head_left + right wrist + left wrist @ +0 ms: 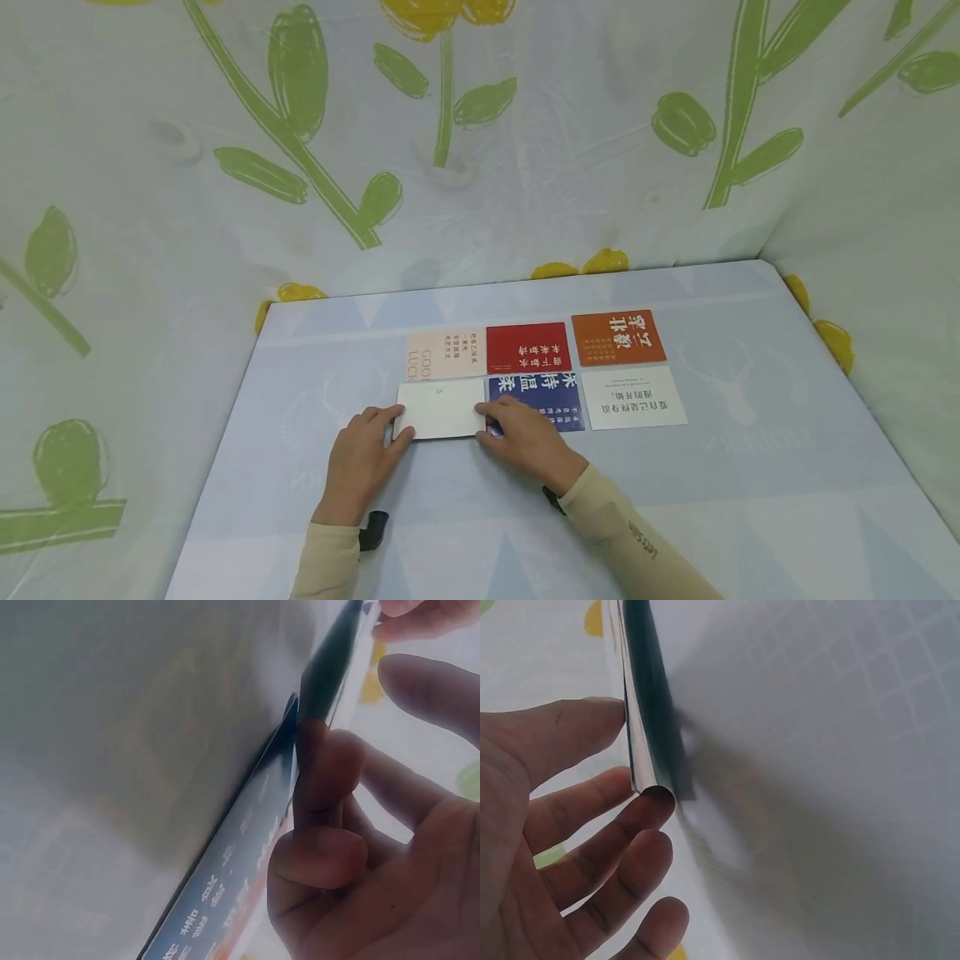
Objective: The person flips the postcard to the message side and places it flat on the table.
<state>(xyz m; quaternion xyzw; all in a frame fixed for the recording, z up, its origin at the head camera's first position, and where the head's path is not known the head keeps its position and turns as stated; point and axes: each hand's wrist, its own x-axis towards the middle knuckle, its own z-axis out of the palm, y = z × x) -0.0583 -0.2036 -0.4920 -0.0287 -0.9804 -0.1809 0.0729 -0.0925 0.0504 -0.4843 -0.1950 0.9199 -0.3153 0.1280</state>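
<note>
I have the left hand (358,454) and right hand (528,442) pinching opposite ends of the white card (441,410), just before the pink LUCK card (446,354). Red (528,348), orange (618,337), blue (555,402) and white lettered cards (633,398) already lie on the table (720,475); only mine seems left to settle. The blue one crowds my right fingers.
</note>
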